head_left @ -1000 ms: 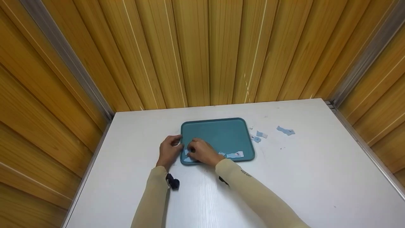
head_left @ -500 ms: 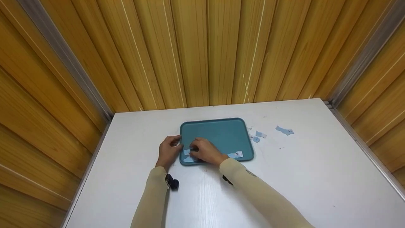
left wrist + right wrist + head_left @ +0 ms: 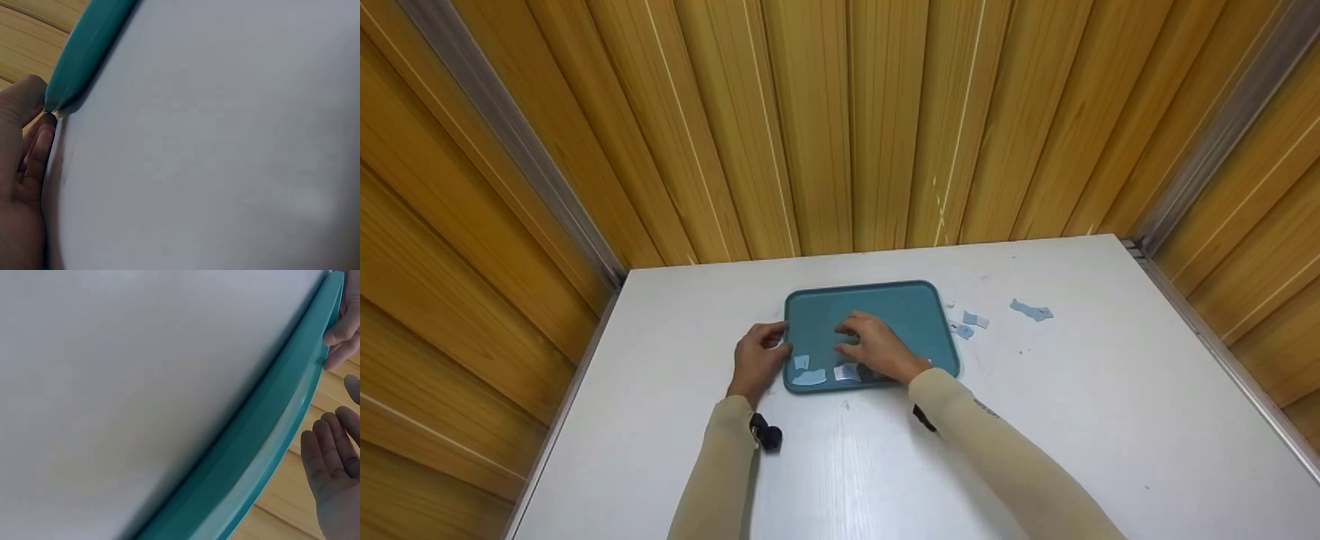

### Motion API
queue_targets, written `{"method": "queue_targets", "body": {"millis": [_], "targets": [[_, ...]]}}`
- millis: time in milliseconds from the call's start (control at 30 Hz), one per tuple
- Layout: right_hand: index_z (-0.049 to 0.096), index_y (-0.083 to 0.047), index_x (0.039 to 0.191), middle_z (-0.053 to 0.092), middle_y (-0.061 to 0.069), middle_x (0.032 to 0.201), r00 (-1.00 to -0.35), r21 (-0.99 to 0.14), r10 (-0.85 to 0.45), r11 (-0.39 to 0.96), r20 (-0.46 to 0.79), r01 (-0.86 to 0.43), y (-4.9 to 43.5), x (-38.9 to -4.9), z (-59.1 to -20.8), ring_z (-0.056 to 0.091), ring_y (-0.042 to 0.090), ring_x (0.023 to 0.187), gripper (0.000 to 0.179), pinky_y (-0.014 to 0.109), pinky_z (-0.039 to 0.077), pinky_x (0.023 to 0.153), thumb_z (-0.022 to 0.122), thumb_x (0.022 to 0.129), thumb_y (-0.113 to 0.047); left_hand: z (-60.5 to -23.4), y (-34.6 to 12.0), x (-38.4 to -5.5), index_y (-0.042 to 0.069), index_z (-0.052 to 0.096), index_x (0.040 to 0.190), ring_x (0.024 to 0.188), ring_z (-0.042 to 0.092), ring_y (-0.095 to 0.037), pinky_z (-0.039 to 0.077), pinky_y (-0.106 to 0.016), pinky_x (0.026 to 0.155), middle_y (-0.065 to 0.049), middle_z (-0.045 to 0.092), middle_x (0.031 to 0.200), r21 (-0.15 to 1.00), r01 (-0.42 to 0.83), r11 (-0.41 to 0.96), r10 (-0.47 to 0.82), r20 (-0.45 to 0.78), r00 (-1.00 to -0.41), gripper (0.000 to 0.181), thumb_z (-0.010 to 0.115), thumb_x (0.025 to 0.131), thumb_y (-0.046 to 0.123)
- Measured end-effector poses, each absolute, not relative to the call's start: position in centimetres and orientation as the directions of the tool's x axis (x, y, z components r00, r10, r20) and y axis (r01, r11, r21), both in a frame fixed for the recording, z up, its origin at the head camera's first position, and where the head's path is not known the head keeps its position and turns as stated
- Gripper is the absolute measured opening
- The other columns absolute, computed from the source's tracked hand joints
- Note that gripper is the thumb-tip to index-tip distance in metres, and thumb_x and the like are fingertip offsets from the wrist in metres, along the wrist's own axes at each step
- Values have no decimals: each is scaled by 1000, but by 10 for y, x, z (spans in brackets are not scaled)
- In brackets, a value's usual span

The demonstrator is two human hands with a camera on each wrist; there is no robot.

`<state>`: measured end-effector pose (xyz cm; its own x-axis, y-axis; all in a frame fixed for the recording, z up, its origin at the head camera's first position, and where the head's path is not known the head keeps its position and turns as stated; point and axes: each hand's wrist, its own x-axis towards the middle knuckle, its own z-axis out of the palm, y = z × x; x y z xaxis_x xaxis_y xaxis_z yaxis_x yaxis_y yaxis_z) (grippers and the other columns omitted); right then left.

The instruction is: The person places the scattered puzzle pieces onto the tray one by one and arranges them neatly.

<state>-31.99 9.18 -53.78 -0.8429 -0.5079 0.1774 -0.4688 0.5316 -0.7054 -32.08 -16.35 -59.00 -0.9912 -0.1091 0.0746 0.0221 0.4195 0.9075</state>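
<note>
A teal tray (image 3: 885,330) lies on the white table. My left hand (image 3: 759,358) is at its left edge, with thumb and fingertips touching the rim, as the left wrist view also shows. Over the tray's front half is my right hand (image 3: 879,349), thumb and fingers apart and nothing between them; its palm (image 3: 337,500) shows in the right wrist view. Torn light-blue paper pieces lie along the tray's front: a small piece (image 3: 802,362) at the left, a longer piece (image 3: 810,377) in the corner, and another piece (image 3: 846,373) partly under my right hand, which hides others.
Several more torn paper pieces lie on the table right of the tray: one piece (image 3: 962,330) against the rim, another piece (image 3: 976,319) beside it, and a longer piece (image 3: 1031,310) farther right. Wood-patterned panels (image 3: 810,135) stand behind the table.
My right hand has let go at the tray's front left, lifted, and moved right with its fingers spreading. The paper pieces there are now uncovered. My left hand stays at the rim.
</note>
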Motion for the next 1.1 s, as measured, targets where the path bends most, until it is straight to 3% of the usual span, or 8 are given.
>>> {"method": "queue_targets", "body": {"millis": [400,600,1100], "targets": [[72,5,125,66,20,119,-881,-693,-429,575,197,-435,132,-323,-533,65,36,115,31,49,54,99,77,99,-11,-590,-164,-321,9,74,131,112,61,-22,49,-39,100,-3,68,121,913,19,407,-109,69,-992,40,77,91,4],[71,3,127,65,19,123,-911,-706,-385,605,146,-368,159,-322,-533,64,35,118,32,48,53,102,76,99,-11,-590,-164,-321,10,73,133,114,60,-22,49,-41,102,-3,68,121,923,-1,386,-114,47,-992,41,76,93,4],[71,6,126,65,19,122,-927,-644,-344,676,153,-357,212,-323,-537,65,37,117,32,51,54,100,76,99,-9,-593,-163,-321,11,74,132,110,61,-21,49,-40,99,-2,68,117,913,16,407,-121,71,-990,41,78,91,6]]}}
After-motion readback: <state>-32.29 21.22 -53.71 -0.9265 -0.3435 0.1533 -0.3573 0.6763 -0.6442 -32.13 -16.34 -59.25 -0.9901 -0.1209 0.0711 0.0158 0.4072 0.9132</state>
